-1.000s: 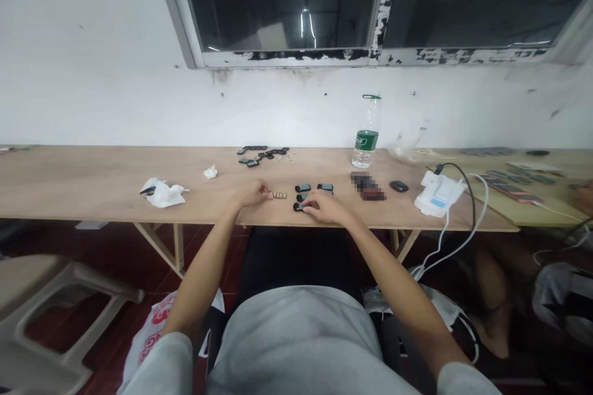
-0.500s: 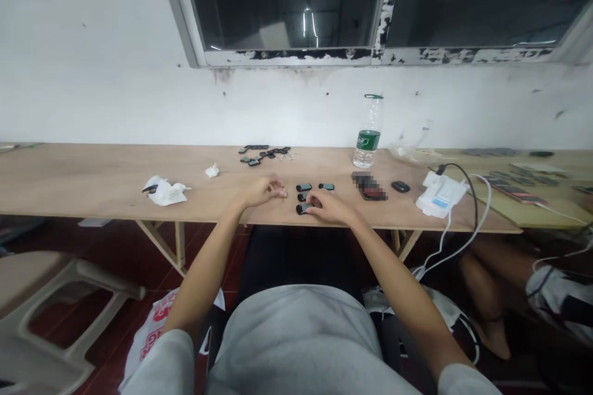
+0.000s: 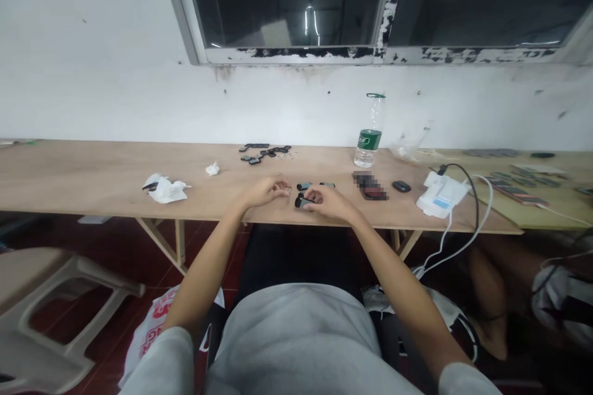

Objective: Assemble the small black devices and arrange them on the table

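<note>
My right hand (image 3: pixel 328 202) pinches a small black part with a grey-green face (image 3: pixel 301 200), tilted just above the table near its front edge. My left hand (image 3: pixel 265 191) is closed at the fingertips on a tiny pale piece (image 3: pixel 288 191), too small to name, just left of that part. Right behind my right fingers lie two similar flat black-and-grey parts, one on the left (image 3: pixel 304 186) and one on the right (image 3: pixel 328 184), partly covered by the hand. Anything directly beneath my right fingers is hidden.
A pile of similar black parts (image 3: pixel 266 153) with tiny pale bits lies farther back. Crumpled tissue (image 3: pixel 169 190), a water bottle (image 3: pixel 367 147), a blurred-out phone-like object (image 3: pixel 369 186), a black oval object (image 3: pixel 401 186) and a white power strip (image 3: pixel 442 192) with cables share the wooden table (image 3: pixel 92 179).
My right fingers have lifted and tilted the nearest black part, moving it slightly away from the front edge. The left hand has shifted slightly right, toward it.
</note>
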Demonstrator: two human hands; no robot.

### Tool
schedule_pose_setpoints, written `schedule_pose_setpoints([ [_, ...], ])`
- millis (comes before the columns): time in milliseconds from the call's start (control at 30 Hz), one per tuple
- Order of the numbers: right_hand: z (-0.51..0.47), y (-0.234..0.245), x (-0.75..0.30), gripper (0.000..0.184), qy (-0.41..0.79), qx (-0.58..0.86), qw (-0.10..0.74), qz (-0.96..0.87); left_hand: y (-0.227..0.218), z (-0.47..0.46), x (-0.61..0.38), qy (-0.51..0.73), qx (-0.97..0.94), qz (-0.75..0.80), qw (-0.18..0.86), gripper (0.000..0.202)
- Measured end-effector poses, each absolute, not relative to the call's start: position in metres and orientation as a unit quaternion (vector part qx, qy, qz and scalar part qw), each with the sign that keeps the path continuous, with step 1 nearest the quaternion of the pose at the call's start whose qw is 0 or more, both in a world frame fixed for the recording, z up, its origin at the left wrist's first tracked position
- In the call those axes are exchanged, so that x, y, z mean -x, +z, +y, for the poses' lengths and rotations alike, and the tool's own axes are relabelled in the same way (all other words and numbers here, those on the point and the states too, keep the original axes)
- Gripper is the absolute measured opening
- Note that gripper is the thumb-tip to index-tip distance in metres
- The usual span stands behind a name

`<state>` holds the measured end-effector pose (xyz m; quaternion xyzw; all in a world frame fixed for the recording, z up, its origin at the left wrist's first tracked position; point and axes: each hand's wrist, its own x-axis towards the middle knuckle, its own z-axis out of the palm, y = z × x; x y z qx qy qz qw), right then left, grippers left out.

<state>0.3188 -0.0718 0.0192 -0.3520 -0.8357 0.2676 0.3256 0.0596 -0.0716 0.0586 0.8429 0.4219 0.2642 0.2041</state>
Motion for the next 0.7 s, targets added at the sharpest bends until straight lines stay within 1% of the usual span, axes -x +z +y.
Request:
schedule_pose_setpoints([
  [100, -0.071, 0.021, -0.317, 0.029, 0.306, 0.363, 0.387, -0.79, 0.062, -0.076, -0.064, 0.274, -0.848, 0.402, 0.208, 0.033],
  [300, -0.069, 0.026, -0.308, 0.026, 0.35, 0.337, 0.46, -0.743, 0.064, -0.082, -0.074, 0.289, -0.867, 0.364, 0.18, 0.028],
  [467, -0.07, 0.03, -0.303, 0.029, 0.374, 0.324, 0.477, -0.726, 0.066, -0.085, -0.076, 0.31, -0.867, 0.368, 0.128, 0.028],
  [700, -0.079, 0.037, -0.305, 0.033, 0.39, 0.336, 0.478, -0.712, 0.072, -0.09, -0.077, 0.32, -0.856, 0.387, 0.124, 0.03],
])
